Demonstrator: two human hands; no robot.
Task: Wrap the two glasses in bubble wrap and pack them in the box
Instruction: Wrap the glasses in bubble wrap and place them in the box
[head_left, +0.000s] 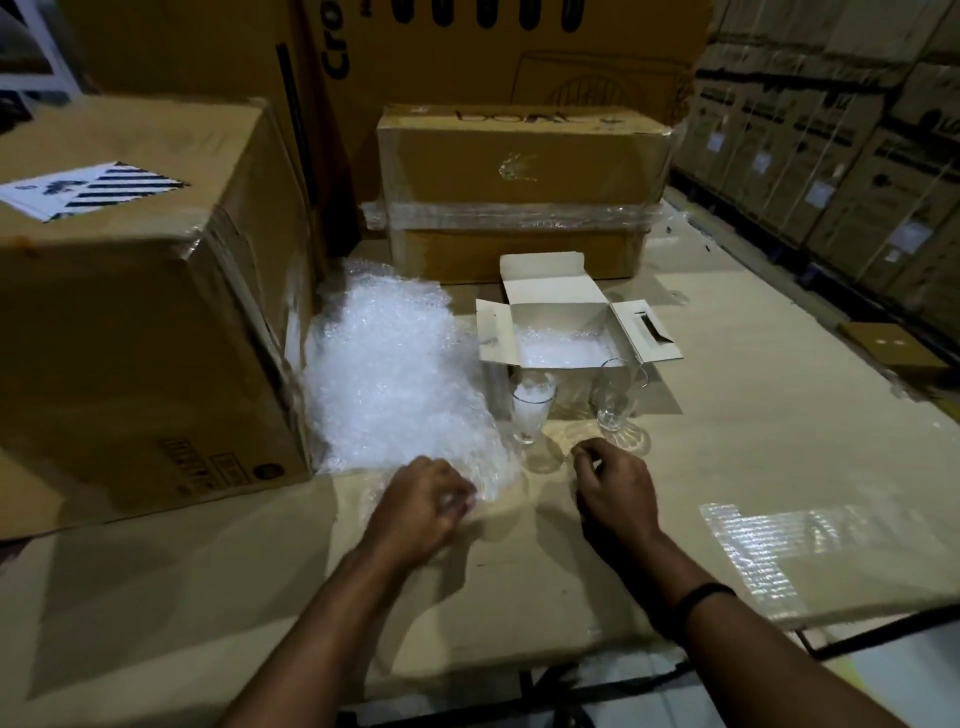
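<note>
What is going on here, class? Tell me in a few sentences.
A person is packing glassware. The left hand grips the near edge of the bubble wrap; the right hand is curled beside it, holding nothing I can make out. The left glass and right glass stand unwrapped in front of the open white box, which has wrap inside.

A cardboard-covered work surface (753, 426) is spread across the lower frame. A large carton (130, 322) with a striped label (93, 189) is set at left, a taped carton (519, 171) at upper centre. Strapped cartons (831, 156) are stacked along the upper right in dim light.
</note>
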